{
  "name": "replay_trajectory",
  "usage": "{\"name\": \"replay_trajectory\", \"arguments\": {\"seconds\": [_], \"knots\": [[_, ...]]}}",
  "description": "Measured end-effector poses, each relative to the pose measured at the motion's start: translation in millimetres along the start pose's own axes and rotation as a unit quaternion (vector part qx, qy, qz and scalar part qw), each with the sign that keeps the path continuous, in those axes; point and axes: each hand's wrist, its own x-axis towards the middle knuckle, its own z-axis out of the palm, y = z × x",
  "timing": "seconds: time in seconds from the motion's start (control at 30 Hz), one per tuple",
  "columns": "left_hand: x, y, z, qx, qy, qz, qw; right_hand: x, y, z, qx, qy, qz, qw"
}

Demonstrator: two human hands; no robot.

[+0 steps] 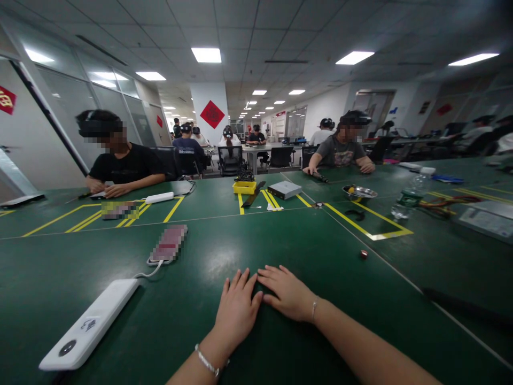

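Note:
My left hand (pixel 237 307) lies flat on the green table (pixel 304 256), fingers stretched out, holding nothing. My right hand (pixel 285 293) rests flat beside it, fingers pointing left, its fingertips touching the left hand's fingers. Both wrists wear thin bracelets. A white power bank (pixel 90 323) lies to the left of my hands, joined by a white cable to a phone (pixel 169 244) farther back.
A small round object (pixel 363 254) sits to the right. Farther back stand a yellow box (pixel 244 186), a grey box (pixel 284 189), a metal bowl (pixel 359 192) and a water bottle (pixel 406 200). Two people sit across the table; others sit behind.

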Motion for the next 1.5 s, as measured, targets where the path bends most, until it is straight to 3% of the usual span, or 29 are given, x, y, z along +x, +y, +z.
{"name": "replay_trajectory", "arguments": {"seconds": [0.1, 0.2, 0.27, 0.37, 0.5, 0.67, 1.03, 1.13, 1.27, 1.4, 1.5], "knots": [[-2, 0, -2.2, -0.006, 0.0, 0.009, 1.0, -10, 41, -24, -0.08, 0.104, 0.108, 0.985], [-3, 0, -4.3, -0.028, -0.001, 0.008, 1.0, -39, 99, -47, -0.179, 0.207, 0.32, 0.907], [-3, -1, -5.1, -0.044, 0.001, 0.005, 0.999, -65, 138, -57, -0.187, 0.2, 0.426, 0.862], [-3, -1, -5.5, -0.059, 0.004, 0.003, 0.998, -97, 178, -62, -0.143, 0.142, 0.478, 0.855], [-2, 0, -5.0, -0.057, 0.008, 0.004, 0.998, -108, 195, -59, -0.1, 0.126, 0.477, 0.864], [-2, 0, -4.1, -0.052, 0.01, 0.007, 0.999, -99, 189, -58, -0.101, 0.137, 0.467, 0.867], [-3, -3, -3.1, -0.06, 0.019, 0.008, 0.998, -91, 176, -60, -0.06, 0.166, 0.502, 0.847], [-3, -4, -2.0, -0.077, 0.032, 0.005, 0.996, -83, 165, -63, -0.07, 0.169, 0.484, 0.856], [-2, -2, -4.2, -0.141, 0.058, 0.01, 0.988, -57, 121, -64, -0.058, 0.194, 0.367, 0.908], [-4, 3, -10.1, -0.251, 0.057, 0.013, 0.966, -25, 45, -48, -0.02, 0.167, 0.144, 0.975], [-7, 7, -13.9, -0.298, 0.045, 0.019, 0.953, -13, -4, -28, -0.006, 0.137, 0.03, 0.99]]}}
